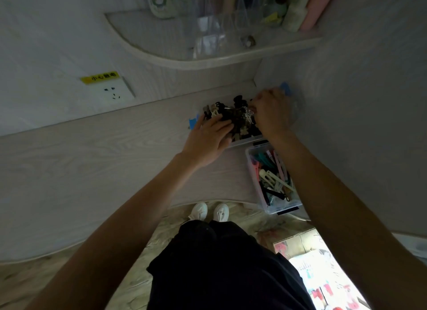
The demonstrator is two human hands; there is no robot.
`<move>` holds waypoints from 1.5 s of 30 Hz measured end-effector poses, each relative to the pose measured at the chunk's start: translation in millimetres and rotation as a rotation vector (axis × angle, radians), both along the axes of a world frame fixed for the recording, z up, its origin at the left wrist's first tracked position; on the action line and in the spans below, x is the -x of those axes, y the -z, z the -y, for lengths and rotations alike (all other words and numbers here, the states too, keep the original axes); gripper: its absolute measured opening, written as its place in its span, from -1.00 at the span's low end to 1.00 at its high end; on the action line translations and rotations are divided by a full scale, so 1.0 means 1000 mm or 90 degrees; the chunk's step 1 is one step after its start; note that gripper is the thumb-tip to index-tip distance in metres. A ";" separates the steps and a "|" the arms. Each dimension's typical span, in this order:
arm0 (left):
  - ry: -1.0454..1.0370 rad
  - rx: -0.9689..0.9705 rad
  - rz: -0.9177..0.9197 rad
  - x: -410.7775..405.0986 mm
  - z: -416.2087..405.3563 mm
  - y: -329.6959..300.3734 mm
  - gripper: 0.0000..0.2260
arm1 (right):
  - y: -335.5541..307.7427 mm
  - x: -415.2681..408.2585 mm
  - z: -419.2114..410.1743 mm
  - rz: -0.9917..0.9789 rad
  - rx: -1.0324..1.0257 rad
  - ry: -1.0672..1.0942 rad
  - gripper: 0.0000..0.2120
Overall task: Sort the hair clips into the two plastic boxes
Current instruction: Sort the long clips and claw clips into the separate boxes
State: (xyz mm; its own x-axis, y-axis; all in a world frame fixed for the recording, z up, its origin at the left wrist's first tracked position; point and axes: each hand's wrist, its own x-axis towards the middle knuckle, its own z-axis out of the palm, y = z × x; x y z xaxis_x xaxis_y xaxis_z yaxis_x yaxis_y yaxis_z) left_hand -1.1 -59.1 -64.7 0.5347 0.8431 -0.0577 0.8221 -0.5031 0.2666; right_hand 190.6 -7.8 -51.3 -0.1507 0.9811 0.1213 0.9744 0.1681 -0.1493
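Observation:
Two clear plastic boxes stand on the pale wooden desk. The far box (245, 140) with blue latches is heaped with dark claw hair clips (238, 115). My left hand (208, 137) lies flat on the left side of that heap, fingers spread, pressing on the clips. My right hand (271, 112) is over the heap's right side, fingers curled down among the clips; what it pinches is hidden. The near box (253, 184) at the desk's front right holds flat coloured snap clips (272, 178) in pink, teal, white and black.
A wall socket (113, 92) with a yellow label sits at the back left. A curved shelf (208, 55) above carries a clear organiser and bottles. A side panel rises at the right. Cardboard and printed sheets (323, 275) lie on the floor.

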 end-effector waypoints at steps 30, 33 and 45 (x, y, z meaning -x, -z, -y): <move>0.005 0.030 -0.043 0.008 -0.002 0.007 -0.54 | -0.010 0.005 0.010 0.016 0.066 -0.027 -0.60; 0.005 0.022 -0.040 0.008 -0.003 0.006 -0.54 | -0.015 0.004 0.019 0.053 0.065 0.054 -0.52; -0.007 0.020 -0.016 0.008 -0.005 0.010 -0.55 | -0.023 -0.006 0.014 -0.057 0.151 0.032 -0.55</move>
State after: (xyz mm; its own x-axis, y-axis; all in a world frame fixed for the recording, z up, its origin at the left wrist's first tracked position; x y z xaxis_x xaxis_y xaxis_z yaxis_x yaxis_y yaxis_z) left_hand -8.7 -54.4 -74.9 0.5238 0.8463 -0.0973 0.8339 -0.4861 0.2614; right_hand 196.4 -22.3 -28.0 -0.1003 0.9896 -0.1031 0.9618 0.0700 -0.2647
